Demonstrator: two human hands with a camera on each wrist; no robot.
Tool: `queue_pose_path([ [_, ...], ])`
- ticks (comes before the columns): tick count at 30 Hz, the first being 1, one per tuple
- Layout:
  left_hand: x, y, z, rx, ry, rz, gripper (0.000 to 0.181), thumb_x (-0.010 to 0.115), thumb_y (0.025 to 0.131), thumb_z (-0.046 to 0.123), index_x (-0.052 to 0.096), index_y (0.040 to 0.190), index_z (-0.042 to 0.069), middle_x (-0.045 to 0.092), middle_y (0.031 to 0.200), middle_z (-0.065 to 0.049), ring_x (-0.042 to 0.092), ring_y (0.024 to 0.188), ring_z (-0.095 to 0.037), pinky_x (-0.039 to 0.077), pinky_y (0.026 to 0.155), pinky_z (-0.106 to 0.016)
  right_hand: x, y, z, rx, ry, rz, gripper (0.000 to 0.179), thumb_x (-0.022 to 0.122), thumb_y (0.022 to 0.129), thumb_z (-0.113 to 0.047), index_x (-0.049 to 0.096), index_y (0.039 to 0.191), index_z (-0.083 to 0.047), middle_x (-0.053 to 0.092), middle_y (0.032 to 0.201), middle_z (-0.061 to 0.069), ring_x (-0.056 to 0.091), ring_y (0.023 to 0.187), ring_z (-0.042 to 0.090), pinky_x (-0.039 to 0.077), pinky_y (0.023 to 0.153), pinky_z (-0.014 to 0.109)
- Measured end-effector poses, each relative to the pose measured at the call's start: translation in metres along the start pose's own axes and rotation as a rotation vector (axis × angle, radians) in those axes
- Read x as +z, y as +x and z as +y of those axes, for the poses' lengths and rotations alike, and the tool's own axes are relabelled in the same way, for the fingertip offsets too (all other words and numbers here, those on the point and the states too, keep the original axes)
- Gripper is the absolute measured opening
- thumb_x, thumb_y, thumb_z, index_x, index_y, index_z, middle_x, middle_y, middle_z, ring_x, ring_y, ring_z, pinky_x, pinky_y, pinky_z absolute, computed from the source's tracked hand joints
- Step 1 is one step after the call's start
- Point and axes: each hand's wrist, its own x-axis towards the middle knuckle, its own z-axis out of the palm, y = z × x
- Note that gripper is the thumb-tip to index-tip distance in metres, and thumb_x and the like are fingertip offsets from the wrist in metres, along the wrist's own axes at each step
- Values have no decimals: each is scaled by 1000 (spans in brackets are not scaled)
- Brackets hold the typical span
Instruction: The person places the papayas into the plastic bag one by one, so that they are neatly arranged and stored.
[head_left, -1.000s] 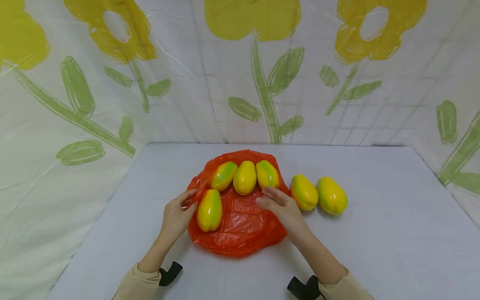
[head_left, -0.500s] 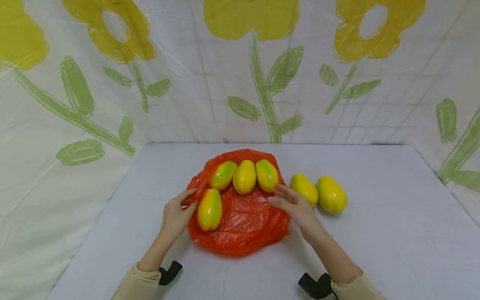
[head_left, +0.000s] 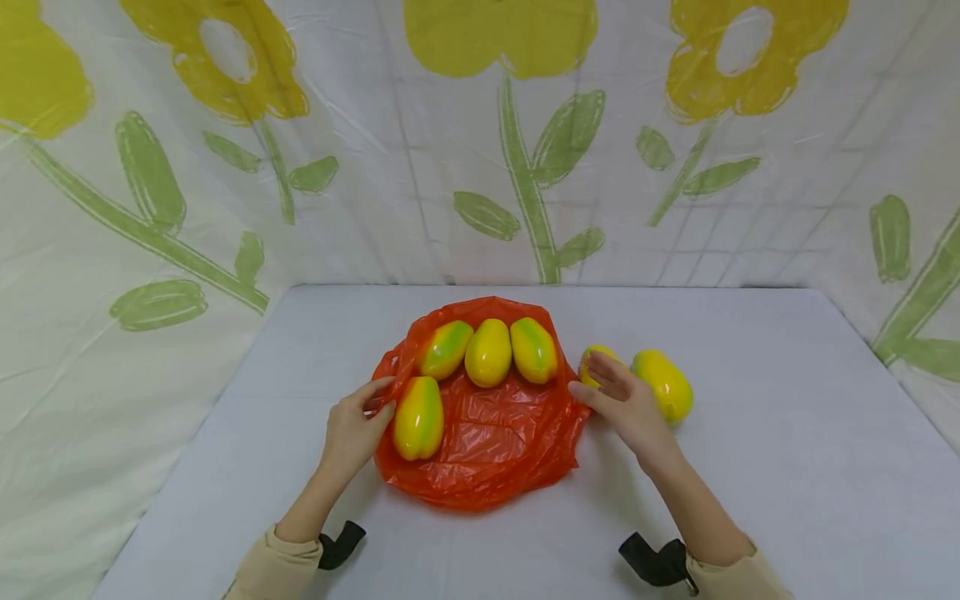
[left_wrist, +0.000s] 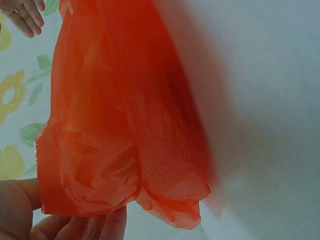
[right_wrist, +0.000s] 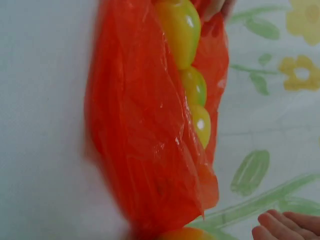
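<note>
A red plastic bag [head_left: 480,493] lies spread wide on the table with several yellow-green papayas in it. Three of these, including a middle papaya [head_left: 489,354], line its far side; another papaya [head_left: 418,421] lies at the left. My left hand [head_left: 356,429] holds the bag's left rim between thumb and fingers, and the left wrist view shows the film [left_wrist: 95,150] there. Beyond the bag's right rim, my right hand [head_left: 633,412] hovers with fingers extended, partly covering a loose papaya [head_left: 587,377]. The right wrist view shows its fingertips [right_wrist: 275,227] with nothing between them.
Another loose papaya [head_left: 663,385] lies on the white table [head_left: 787,450] right of my right hand. Behind the table hangs a pale curtain [head_left: 360,183] with yellow flowers. Black wrist mounts [head_left: 341,546] stick out from both sleeves.
My right hand has moved right, from over the bag's right part to over the nearer loose papaya. My left hand stays at the left rim.
</note>
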Motion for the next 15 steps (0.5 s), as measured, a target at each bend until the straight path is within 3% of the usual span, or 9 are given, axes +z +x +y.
queue_pose_path([
  [4, 0, 0, 0, 7, -4, -1, 33, 60, 91, -3, 62, 124, -4, 64, 118, -25, 63, 100, -39, 53, 88, -49, -7, 1, 4, -48, -104, 55, 71, 64, 93, -27, 31, 150, 1, 40, 148, 21, 38, 137, 35, 36, 109, 47],
  [15, 0, 1, 0, 10, -4, -4, 33, 60, 91, -3, 62, 124, -5, 64, 118, -25, 63, 100, -39, 53, 88, -49, -29, 4, 14, -105, -251, 222, 77, 69, 90, -29, 31, 149, 3, 39, 149, 22, 36, 137, 37, 33, 109, 49],
])
